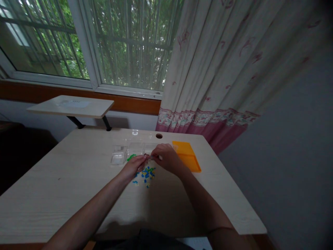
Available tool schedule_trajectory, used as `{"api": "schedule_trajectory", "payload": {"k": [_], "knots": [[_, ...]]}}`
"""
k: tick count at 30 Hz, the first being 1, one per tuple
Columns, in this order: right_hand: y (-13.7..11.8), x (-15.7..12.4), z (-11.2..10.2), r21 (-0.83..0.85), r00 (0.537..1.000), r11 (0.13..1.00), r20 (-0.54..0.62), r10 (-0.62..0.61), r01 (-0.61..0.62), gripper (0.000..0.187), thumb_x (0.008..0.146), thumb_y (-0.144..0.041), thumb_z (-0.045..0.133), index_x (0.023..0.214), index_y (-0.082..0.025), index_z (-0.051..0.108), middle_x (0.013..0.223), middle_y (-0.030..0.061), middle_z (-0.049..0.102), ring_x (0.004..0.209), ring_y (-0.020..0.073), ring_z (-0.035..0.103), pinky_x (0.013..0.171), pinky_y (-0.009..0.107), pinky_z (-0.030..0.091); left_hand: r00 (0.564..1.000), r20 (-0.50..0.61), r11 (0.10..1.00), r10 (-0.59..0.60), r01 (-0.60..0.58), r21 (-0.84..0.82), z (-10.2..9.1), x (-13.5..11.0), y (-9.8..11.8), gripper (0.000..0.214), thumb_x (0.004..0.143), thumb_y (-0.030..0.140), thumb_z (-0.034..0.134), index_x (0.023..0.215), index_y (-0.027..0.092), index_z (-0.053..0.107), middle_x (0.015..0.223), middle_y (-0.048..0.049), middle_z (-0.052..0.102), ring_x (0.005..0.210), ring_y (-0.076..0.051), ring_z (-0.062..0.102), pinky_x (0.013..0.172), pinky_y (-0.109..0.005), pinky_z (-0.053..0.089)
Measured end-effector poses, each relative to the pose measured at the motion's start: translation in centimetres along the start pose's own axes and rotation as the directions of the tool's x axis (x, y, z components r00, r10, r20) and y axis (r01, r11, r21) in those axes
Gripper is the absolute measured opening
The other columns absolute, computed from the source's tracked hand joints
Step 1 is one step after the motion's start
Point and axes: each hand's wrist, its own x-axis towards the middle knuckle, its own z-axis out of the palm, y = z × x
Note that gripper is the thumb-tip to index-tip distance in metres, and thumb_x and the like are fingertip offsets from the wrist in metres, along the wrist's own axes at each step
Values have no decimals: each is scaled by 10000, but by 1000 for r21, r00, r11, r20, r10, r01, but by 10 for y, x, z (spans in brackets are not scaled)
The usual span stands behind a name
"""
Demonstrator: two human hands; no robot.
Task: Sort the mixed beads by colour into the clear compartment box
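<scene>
My left hand (135, 165) and my right hand (166, 158) meet fingertip to fingertip over the middle of a pale wooden table (78, 187). Both hands are closed in a pinch on something small between them that I cannot make out. Just below the hands lies a loose pile of small blue, yellow and green pieces (145, 173). Behind the left hand a clear compartment box (122, 154) holds green pieces (130, 157) in one section.
An orange tray (188, 156) lies flat to the right of my right hand. A cable hole (159, 136) sits near the table's far edge. A small raised shelf (73, 106) stands at the back left under the window; a curtain (221, 80) hangs at the right.
</scene>
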Motion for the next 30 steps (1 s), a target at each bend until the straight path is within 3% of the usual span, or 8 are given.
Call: {"api": "schedule_trajectory", "payload": {"k": [2,4,7,11,17,23,30], "knots": [[14,-4,-7,22,999,999,-17,37,-36,72,831,-147,670,840,-212,698,848,25,678,833,182,586,788,313,369,975,-32,912,221,-195,362,-6,-1,0,346,866,489,634,839,153,712,764,-26,587,633,-103,505,547,-204,377],[29,-9,-15,47,998,998,-28,53,-52,79,827,-133,674,843,-209,690,844,23,683,833,181,595,783,307,382,922,50,686,383,-321,653,-14,-3,1,311,936,431,546,913,191,742,833,-47,626,814,-162,585,718,-255,442],[50,-16,-27,83,997,994,-20,76,-74,69,828,-128,679,841,-195,686,816,30,678,815,177,597,766,297,393,890,186,408,417,-366,836,-27,-7,2,311,978,384,479,968,209,735,858,-49,644,835,-172,603,774,-274,442],[66,-23,-38,66,985,984,63,163,-167,71,847,-146,670,791,-187,683,767,26,658,749,156,577,709,270,387,891,263,214,371,-358,909,-39,-6,2,331,1000,375,434,1002,208,721,898,-55,656,866,-174,623,773,-265,453],[69,-27,-30,-176,887,933,295,355,-315,107,876,-216,633,837,-171,721,848,52,696,787,151,604,709,242,396,888,389,79,246,-418,905,-50,-3,-3,337,1011,379,412,1067,229,708,970,-54,685,919,-179,643,813,-276,480],[68,-23,-3,-380,775,866,417,474,-325,215,894,-285,594,1012,-192,747,1053,92,730,986,202,649,810,258,446,888,440,63,133,-451,890,-50,-4,0,320,1003,377,425,1051,241,711,979,-48,699,923,-176,638,811,-269,484],[70,-23,4,-403,747,853,441,498,-331,246,903,-313,575,1038,-199,746,1066,100,736,1003,222,670,817,279,472,897,433,43,94,-438,898,-50,-4,3,292,992,352,444,1052,239,707,976,-46,692,925,-194,637,777,-278,465]]}}
